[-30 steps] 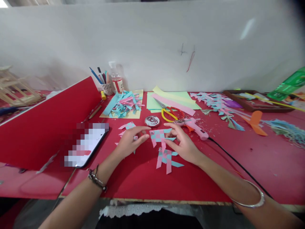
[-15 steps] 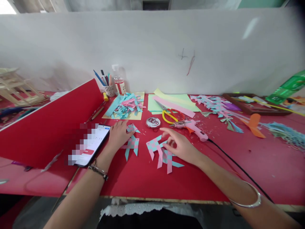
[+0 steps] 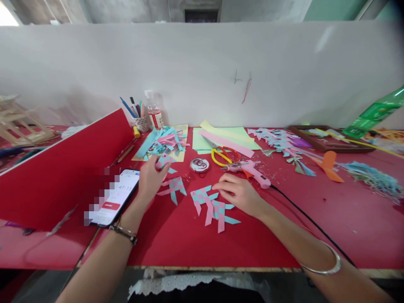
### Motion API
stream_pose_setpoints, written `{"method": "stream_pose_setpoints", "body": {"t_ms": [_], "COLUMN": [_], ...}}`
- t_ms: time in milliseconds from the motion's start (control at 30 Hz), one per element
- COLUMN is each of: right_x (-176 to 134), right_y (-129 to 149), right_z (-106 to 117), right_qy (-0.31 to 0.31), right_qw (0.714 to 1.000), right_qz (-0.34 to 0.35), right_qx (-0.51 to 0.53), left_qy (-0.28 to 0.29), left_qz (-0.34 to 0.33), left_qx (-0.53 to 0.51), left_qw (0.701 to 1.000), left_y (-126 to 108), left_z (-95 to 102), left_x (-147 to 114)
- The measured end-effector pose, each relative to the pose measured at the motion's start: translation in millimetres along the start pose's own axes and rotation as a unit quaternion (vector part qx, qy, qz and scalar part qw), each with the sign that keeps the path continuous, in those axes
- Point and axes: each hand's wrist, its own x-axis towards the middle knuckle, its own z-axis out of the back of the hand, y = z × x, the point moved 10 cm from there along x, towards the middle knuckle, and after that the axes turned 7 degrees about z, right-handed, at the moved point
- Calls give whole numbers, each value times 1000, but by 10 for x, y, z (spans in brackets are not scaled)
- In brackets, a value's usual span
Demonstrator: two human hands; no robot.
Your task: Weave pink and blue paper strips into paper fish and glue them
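Note:
My left hand (image 3: 152,176) pinches a pink and blue woven paper fish (image 3: 165,160) by its edge, lifted slightly off the red table. Just below it lies another woven paper fish (image 3: 175,187) with hanging strip tails. My right hand (image 3: 241,194) hovers with loosely bent fingers, its fingertips close to the upper strip of a third woven fish (image 3: 201,197). One more woven piece (image 3: 221,209) overlaps that fish, its tails pointing toward me. No object shows in the right fingers.
A phone (image 3: 118,195) lies left of my left wrist, beside a raised red board (image 3: 78,168). Beyond the fish are a round thread container (image 3: 199,164), scissors (image 3: 221,153) and a pink glue gun (image 3: 252,171) with a black cord. Paper strips (image 3: 164,142) are heaped behind.
My left hand has picked up the far woven fish and moved slightly left with it. The near left fish has turned a little. My right fingers have drawn closer together.

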Motion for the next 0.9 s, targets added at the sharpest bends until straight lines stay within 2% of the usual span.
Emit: {"method": "stream_pose_setpoints", "body": {"t_ms": [133, 300, 367, 433, 500, 567, 700, 767, 900], "right_x": [-33, -142, -175, -184, -186, -201, -215, -162, -34], "right_y": [-117, -490, -572, -599, -611, -637, -642, -521, -132], "right_z": [124, 475, 560, 573, 547, 546, 553, 464, 135], "right_qy": [-13, -64, -78, -78, -68, -65, -63, -43, 25], "right_qw": [998, 983, 978, 976, 976, 972, 971, 982, 996], "right_qz": [-16, -116, -143, -152, -157, -171, -178, -135, -36], "right_qx": [-59, -127, -133, -134, -135, -147, -149, -126, -77], "left_qy": [-29, -28, -6, 36, 75, 100, 146, 190, 262], "left_qz": [39, 89, 132, 195, 243, 257, 263, 253, 223], "left_qx": [-99, -238, -329, -426, -500, -539, -525, -513, -493], "left_qw": [994, 967, 935, 883, 828, 796, 796, 798, 799], "left_y": [16, 168, 266, 350, 365, 317, 209, 122, -44], "left_z": [146, 109, 13, -142, -264, -300, -324, -388, -525], "left_x": [4, 18, 15, -9, -44, -58, -91, -136, -275]}}
